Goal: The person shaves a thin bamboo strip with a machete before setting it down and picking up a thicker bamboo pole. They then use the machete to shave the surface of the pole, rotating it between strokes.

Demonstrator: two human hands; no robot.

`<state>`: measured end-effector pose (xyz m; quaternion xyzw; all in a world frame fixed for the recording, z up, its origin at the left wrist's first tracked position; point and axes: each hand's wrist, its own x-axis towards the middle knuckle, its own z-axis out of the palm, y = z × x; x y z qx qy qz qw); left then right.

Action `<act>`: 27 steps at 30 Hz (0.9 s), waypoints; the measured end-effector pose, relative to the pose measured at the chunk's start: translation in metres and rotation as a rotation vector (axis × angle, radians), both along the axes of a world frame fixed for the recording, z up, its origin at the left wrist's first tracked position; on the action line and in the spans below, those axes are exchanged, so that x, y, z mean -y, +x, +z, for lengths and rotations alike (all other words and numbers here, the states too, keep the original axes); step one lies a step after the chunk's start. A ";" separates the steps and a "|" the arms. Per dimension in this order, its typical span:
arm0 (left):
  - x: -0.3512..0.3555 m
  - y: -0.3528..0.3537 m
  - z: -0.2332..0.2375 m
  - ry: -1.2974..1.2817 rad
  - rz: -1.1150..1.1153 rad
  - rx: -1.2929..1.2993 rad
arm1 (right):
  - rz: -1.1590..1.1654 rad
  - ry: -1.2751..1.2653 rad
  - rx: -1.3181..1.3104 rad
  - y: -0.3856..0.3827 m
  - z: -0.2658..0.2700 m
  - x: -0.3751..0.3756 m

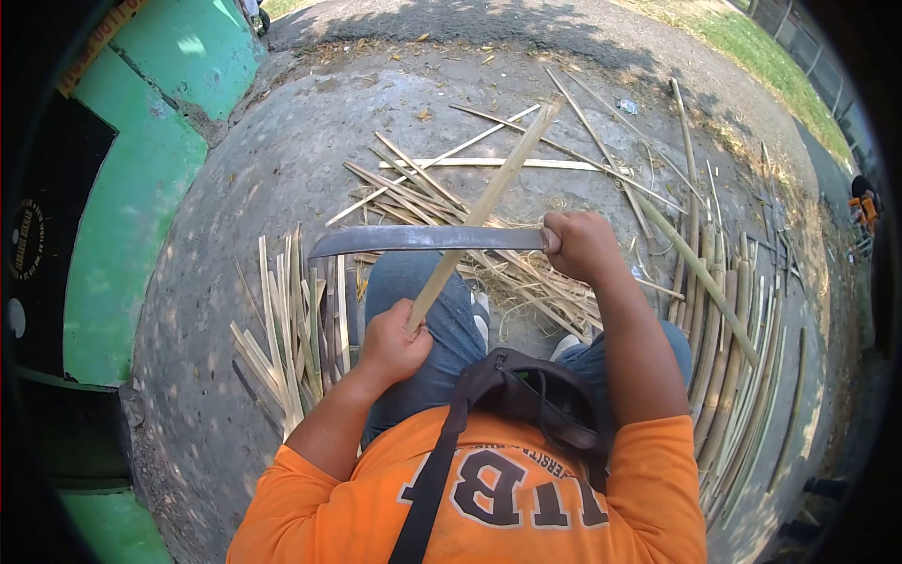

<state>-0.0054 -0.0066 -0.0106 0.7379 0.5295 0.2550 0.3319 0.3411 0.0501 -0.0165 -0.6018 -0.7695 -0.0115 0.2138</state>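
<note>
My left hand (396, 340) is closed around the lower end of a bamboo strip (495, 190), which slants up and away to the right. In my right hand (581, 246) is the handle of a machete (423, 238), its long grey blade pointing left. The blade lies across the strip, overlapping it a little above my left hand. Beneath, a pile of split bamboo strips and shavings (540, 282) spreads on the ground between and beyond my knees.
Upright-looking bundles of thin strips (287, 324) lie at my left. Longer bamboo poles (728, 348) are laid out on my right. Loose strips (498, 163) cross on the concrete ahead. A green wall (141, 197) stands on the left, and a black bag (540, 399) rests on my lap.
</note>
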 end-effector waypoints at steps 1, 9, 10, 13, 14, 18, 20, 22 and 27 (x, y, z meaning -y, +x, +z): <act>0.000 0.000 -0.001 0.000 -0.001 -0.002 | -0.009 -0.007 0.000 0.000 0.001 0.001; 0.001 0.001 0.002 0.010 0.002 0.006 | -0.004 -0.008 -0.009 0.004 0.005 0.003; 0.001 0.001 0.001 0.016 0.000 0.007 | -0.003 -0.013 -0.011 0.004 0.005 0.003; 0.002 0.004 0.009 -0.032 -0.015 0.007 | -0.017 -0.038 0.006 0.006 0.005 0.005; 0.001 0.003 0.008 0.000 -0.023 0.013 | -0.017 -0.044 0.012 0.004 0.005 0.003; 0.000 0.001 -0.003 0.083 -0.003 0.010 | 0.038 -0.050 -0.049 -0.010 0.002 0.005; 0.001 0.000 -0.006 0.095 0.014 0.018 | 0.050 -0.066 -0.077 -0.022 0.005 0.010; 0.003 0.001 -0.008 0.100 0.030 0.047 | 0.000 -0.094 -0.066 -0.026 0.009 0.010; 0.002 0.003 -0.008 0.134 0.006 0.012 | -0.030 -0.094 -0.026 -0.012 0.007 0.003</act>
